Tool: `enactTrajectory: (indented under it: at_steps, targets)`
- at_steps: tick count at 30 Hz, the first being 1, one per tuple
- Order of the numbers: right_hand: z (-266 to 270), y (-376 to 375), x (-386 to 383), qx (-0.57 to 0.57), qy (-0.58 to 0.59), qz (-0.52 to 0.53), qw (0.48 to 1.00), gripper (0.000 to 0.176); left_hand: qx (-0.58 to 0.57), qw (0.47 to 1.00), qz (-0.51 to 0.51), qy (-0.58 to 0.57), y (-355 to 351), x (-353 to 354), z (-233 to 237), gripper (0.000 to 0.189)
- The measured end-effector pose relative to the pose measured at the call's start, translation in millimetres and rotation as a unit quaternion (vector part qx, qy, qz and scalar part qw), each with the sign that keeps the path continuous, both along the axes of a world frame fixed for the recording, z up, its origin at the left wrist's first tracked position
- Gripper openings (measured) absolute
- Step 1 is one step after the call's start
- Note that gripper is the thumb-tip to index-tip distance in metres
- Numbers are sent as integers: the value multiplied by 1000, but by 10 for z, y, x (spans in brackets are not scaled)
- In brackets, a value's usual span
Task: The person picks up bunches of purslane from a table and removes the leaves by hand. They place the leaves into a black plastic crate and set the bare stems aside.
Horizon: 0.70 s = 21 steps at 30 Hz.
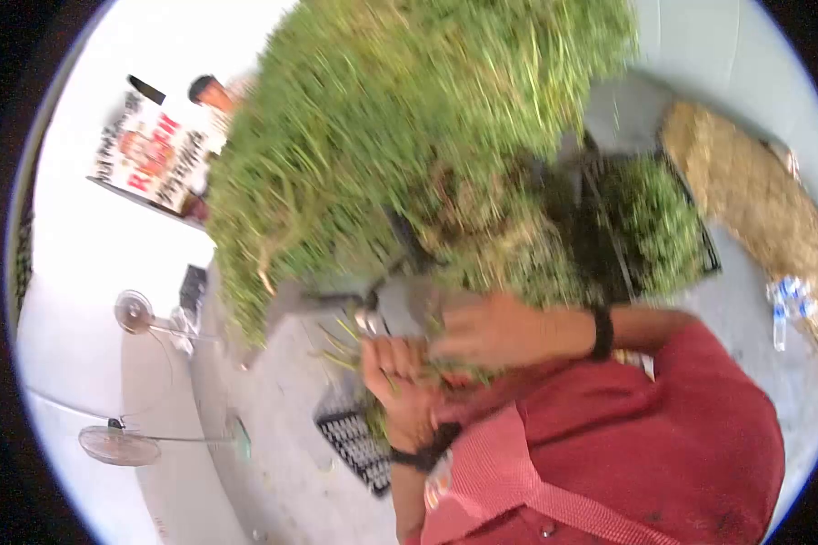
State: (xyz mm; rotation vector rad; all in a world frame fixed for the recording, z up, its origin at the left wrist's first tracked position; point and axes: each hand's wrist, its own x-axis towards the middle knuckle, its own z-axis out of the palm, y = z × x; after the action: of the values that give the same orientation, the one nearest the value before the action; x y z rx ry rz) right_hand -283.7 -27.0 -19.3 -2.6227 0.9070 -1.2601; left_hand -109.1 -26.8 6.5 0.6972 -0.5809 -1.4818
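Observation:
My left hand (400,386) is closed around a few green stems (341,343), whose ends stick out past the fingers. Close beside and partly above it is my right hand (482,329), smeared by motion, so its grip is not clear. A black band is on each wrist. Beyond both hands rises a large heap of cut green herbs (427,100), with brownish, tangled stems (473,200) on the side nearer me. A dark metal bar (336,300), blurred, runs close to my fingers.
A black crate (713,250) of greens stands right of the heap, another black crate (350,445) below left. A long burlap-covered bundle (745,191) and plastic bottles (782,309) lie at right. Stand fans (118,445) and a poster (150,150) are at left.

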Motion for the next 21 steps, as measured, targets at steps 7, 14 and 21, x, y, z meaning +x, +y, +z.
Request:
enactTrajectory:
  at_steps: [7,14,21]
  targets:
    - [-103,24,-86,13,56,68,996,16,-61,994,-69,51,2,95,-136,44]
    - [-211,60,-223,49,-63,39,996,14,-31,996,22,-85,104,-54,-13,44]
    - [-191,-165,-118,148,-128,-51,979,18,-40,994,-98,-24,58,-66,-100,46]
